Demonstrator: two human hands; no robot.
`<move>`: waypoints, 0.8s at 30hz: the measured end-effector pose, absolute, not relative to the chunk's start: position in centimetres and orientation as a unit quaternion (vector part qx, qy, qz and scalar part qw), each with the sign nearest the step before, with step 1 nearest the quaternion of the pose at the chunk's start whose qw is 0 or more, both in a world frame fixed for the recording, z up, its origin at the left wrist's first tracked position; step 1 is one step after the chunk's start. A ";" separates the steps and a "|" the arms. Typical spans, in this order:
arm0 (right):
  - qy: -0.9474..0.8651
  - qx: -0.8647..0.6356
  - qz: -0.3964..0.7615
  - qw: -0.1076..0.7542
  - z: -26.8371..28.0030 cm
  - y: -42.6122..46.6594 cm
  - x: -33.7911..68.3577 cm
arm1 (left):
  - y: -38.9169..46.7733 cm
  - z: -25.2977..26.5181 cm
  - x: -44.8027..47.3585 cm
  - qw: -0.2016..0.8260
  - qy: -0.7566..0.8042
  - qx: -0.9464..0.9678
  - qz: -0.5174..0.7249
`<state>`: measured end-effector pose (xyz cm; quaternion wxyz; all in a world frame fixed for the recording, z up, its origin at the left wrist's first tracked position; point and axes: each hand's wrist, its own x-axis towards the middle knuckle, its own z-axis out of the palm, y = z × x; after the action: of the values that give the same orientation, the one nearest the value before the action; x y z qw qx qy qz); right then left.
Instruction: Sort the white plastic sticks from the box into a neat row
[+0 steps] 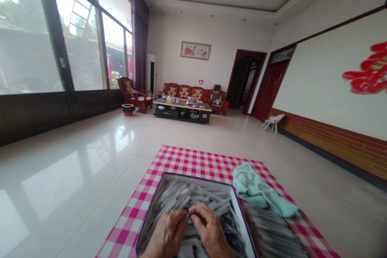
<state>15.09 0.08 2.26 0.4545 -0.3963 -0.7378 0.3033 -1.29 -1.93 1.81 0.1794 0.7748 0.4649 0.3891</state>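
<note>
My left fingers [181, 218] and right fingers [200, 210] are pinching a small dark piece [189, 214] above a blue-rimmed white box [245, 218]; translucent plastic strips [177, 197] are lying inside, a mint-green cloth [252, 185] just right.

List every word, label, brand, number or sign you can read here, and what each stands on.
No text can be read for certain.
Framed picture on the back wall: character-like marks, too small and blurred to read.
Red decoration on the right wall: cut off by the image edge; no legible text.
Open box: no readable lettering.
</note>
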 end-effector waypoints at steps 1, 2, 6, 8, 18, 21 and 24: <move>-0.739 -0.397 0.302 0.453 2.3 0.0 15.1 | -1.9 1.8 -1.3 0.178 0.465 0.777 0.386; -0.739 -0.397 0.302 0.452 2.4 0.0 15.1 | -1.9 1.7 -1.3 0.176 0.465 0.779 0.382; -0.741 -0.400 0.303 0.445 2.5 -0.3 15.1 | -1.9 1.5 -1.3 0.169 0.470 0.785 0.366; -0.742 -0.397 0.305 0.446 2.5 -0.4 15.2 | -1.9 1.4 -1.3 0.171 0.472 0.785 0.362; -0.744 -0.390 0.316 0.441 2.8 -1.0 15.2 | -2.1 2.0 -1.3 0.164 0.462 0.788 0.373; -0.736 -0.393 0.329 0.441 2.8 -1.1 15.3 | -2.2 2.4 -1.3 0.167 0.457 0.788 0.376; -0.715 -0.411 0.357 0.440 2.6 -1.2 15.3 | -2.1 2.4 -1.4 0.177 0.453 0.789 0.377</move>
<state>15.29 -1.18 2.64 0.4400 -0.4108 -0.7145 0.3566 -1.37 -2.15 2.39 0.1770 0.7885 0.4528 0.3767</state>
